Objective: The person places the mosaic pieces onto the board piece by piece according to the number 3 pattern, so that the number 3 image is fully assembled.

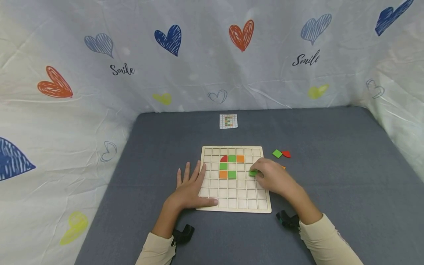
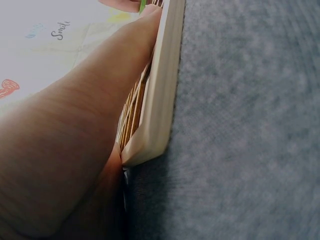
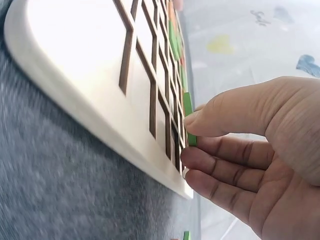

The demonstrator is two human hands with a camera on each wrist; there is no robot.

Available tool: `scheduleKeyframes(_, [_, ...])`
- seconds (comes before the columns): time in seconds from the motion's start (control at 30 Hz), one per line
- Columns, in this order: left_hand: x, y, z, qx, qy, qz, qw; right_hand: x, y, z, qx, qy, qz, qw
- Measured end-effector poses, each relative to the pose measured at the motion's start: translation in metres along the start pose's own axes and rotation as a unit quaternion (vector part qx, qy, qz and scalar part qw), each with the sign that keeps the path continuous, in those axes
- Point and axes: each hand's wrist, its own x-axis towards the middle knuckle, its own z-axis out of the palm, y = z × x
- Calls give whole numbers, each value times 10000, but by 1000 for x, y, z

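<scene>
A pale wooden grid board (image 1: 245, 203) lies on the table in the head view. In its upper cells sit a red rounded tile (image 1: 224, 159), several green square tiles (image 1: 232, 158) and two orange tiles (image 1: 240, 158). My left hand (image 1: 188, 195) rests with fingers spread along the board's left side, its thumb over the lower left edge. Over the board's right side, my right hand (image 1: 275, 177) pinches a green tile (image 3: 188, 107) between thumb and fingers. In the right wrist view that tile stands on edge, close above the grid; whether it touches the board I cannot tell.
Right of the board lie a loose green tile (image 1: 277, 154) and a red tile (image 1: 286, 154), with an orange piece (image 1: 283, 168) partly hidden by my right hand. A small card (image 1: 228, 121) printed with a coloured grid lies behind the board. A heart-patterned curtain (image 1: 198, 73) hangs behind the grey table.
</scene>
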Motion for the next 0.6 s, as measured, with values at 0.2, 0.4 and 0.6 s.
scheduleKeyframes(0.2, [0,0,1,16,3,-10,10000,2,-4,5,-17,106,-321,9994])
scheduleKeyframes(0.4, [1,-1,1,100,-61,-28,9999,5,-10,7,9,-32,-338,9994])
scheduleKeyframes(0.6, [0,-1,0,128,-89,-12,9999,7,-17,10,68,-203,-295,9993])
